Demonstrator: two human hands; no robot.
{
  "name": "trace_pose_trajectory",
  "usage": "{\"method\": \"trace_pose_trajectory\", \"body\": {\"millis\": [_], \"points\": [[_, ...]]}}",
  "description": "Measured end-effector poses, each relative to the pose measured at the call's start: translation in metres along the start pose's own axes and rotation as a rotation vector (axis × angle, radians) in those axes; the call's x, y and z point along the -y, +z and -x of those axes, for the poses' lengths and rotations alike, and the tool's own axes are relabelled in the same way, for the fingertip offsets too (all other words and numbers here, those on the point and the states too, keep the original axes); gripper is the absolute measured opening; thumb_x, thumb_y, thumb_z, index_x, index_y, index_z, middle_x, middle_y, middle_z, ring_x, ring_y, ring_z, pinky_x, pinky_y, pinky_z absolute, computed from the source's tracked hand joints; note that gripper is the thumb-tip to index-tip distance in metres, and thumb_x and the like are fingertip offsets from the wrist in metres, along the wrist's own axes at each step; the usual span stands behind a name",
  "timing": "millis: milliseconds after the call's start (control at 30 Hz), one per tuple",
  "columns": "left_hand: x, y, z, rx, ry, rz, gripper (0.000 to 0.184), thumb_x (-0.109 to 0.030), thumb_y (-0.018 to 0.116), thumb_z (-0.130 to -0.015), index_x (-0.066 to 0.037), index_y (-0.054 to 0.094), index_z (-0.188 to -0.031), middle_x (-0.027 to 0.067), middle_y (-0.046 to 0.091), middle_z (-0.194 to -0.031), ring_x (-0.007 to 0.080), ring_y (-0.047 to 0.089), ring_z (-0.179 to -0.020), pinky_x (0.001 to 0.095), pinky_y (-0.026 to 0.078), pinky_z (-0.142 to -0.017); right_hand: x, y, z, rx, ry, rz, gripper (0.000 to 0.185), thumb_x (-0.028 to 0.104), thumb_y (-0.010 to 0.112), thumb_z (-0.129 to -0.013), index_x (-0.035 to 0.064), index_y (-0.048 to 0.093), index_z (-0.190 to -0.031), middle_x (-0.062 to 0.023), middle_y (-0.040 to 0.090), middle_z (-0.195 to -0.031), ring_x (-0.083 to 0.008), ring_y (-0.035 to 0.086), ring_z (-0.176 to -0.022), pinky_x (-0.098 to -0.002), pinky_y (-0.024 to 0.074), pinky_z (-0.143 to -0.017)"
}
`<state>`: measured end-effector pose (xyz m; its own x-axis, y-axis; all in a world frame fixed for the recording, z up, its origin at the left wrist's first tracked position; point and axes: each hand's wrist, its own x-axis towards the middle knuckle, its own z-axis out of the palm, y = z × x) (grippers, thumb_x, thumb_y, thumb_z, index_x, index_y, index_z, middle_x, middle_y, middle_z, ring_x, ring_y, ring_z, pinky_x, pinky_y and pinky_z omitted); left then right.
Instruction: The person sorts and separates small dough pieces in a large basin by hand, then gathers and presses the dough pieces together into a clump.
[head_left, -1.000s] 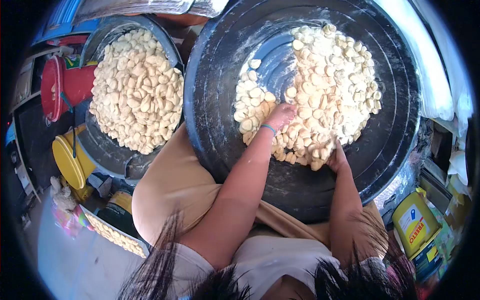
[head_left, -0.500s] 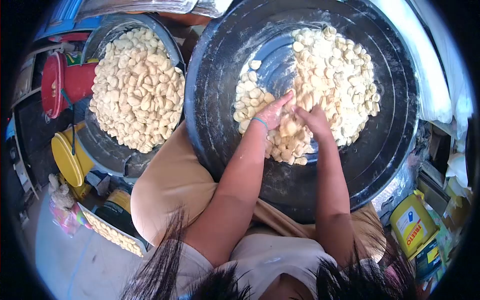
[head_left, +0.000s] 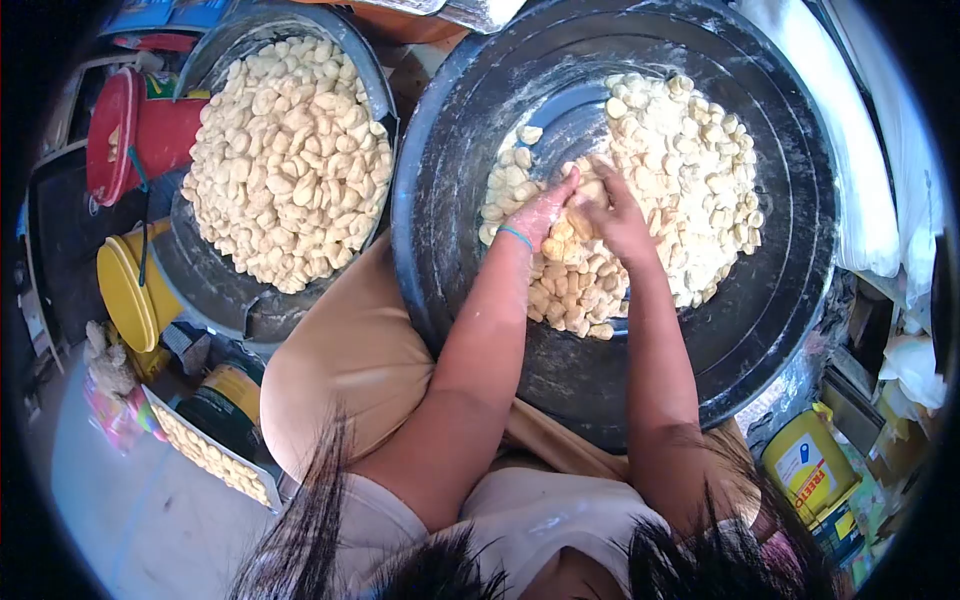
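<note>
Pale floured pieces [head_left: 688, 190] filled 2 dark basins as 1 handful was lifted above the heap.
The left hand [head_left: 540, 213] (a blue band [head_left: 516, 237] circled its wrist) and the right hand [head_left: 624, 228], both half-curled, cupped a small clump between them over the wide basin [head_left: 570, 375]; the other basin [head_left: 215, 288] stood just beside it, at left.

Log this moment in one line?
left hand: wearing blue band, cupping dough pieces | right hand: beside it, cupping too | both over: large black basin
</note>
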<state>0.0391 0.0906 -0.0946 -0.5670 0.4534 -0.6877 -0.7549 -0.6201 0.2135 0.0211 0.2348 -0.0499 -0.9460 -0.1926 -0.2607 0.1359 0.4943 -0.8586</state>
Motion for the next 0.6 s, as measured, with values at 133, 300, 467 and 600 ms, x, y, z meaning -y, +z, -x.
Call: {"method": "trace_pose_trajectory", "body": {"millis": [133,300,467,600], "points": [[-0.009,0.006,0.012,0.023,0.01,-0.18,0.05,-0.039,0.063,-0.084,-0.002,0.055,-0.116,0.0079,0.064,-0.101,0.0166,0.063,-0.088,0.0304,0.052,-0.076,-0.005,0.0,-0.006,-0.1,0.254,-0.416,0.032,0.013,0.064,-0.084,0.0049,0.056,-0.114,-0.0108,0.063,-0.096,-0.0212,0.06,-0.092,-0.0297,0.0456,-0.085],[-0.015,0.013,0.02,0.076,0.093,-0.101,0.038,-0.023,0.064,-0.084,-0.003,0.055,-0.115,0.0057,0.062,-0.1,0.0149,0.063,-0.086,0.0289,0.052,-0.077,0.006,-0.007,-0.008,-0.105,0.418,-0.737,0.02,0.011,0.059,-0.088,0.005,0.058,-0.106,-0.0057,0.063,-0.096,-0.01,0.056,-0.081,-0.0218,0.0453,-0.073],[-0.009,0.012,0.012,0.052,0.172,-0.159,0.034,-0.013,0.066,-0.079,-0.003,0.056,-0.11,0.0057,0.062,-0.094,0.0156,0.063,-0.079,0.0296,0.054,-0.066,-0.003,0.007,-0.011,-0.11,0.13,-0.414,0.022,0.018,0.053,-0.092,0.0027,0.057,-0.108,-0.0066,0.063,-0.099,-0.0138,0.058,-0.079,-0.0264,0.0484,-0.067],[-0.014,0.012,0.017,0.039,0.138,-0.128,0.028,-0.017,0.065,-0.08,-0.004,0.058,-0.104,0.0067,0.063,-0.086,0.0171,0.063,-0.071,0.0292,0.053,-0.06,-0.002,-0.015,-0.017,-0.556,0.377,-0.88,0.028,0.019,0.057,-0.09,0.0013,0.057,-0.112,-0.0102,0.059,-0.11,-0.0242,0.053,-0.108,-0.0349,0.0406,-0.094]]}}
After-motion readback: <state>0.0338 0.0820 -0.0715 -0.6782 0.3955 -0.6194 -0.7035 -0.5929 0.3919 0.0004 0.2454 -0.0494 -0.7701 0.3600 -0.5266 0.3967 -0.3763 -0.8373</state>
